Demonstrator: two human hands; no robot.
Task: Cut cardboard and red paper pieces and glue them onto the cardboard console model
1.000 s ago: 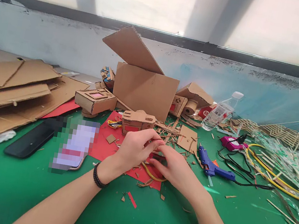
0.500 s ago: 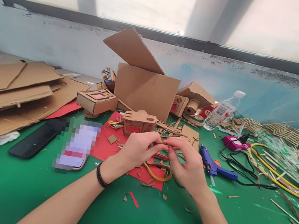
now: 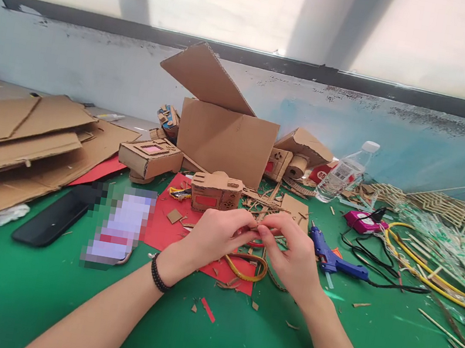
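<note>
My left hand point(image 3: 213, 233), with a black bead bracelet at the wrist, is closed in a pinch. Its fingertips meet those of my right hand point(image 3: 293, 249), which is pinched as well. Whatever lies between the fingertips is too small or hidden to make out. Below them, a yellow loop handle point(image 3: 263, 273) rests partly over red paper point(image 3: 161, 227) strewn with cardboard scraps. Just behind my left hand stands a cardboard camera model point(image 3: 217, 183) with a red panel on its side. A yellow utility knife point(image 3: 180, 193) lies beside the model.
On the right are a blue glue gun point(image 3: 334, 259), a purple box with black cable point(image 3: 365, 221) and a plastic bottle point(image 3: 343, 175). Leftward lie a phone point(image 3: 121, 226), a black flat object point(image 3: 56, 216) and stacked cardboard sheets point(image 3: 18, 144). A cardboard box point(image 3: 226, 143) stands behind.
My fingers have shifted very slightly while staying pinched together at the same place. The objects on the table have not visibly moved.
</note>
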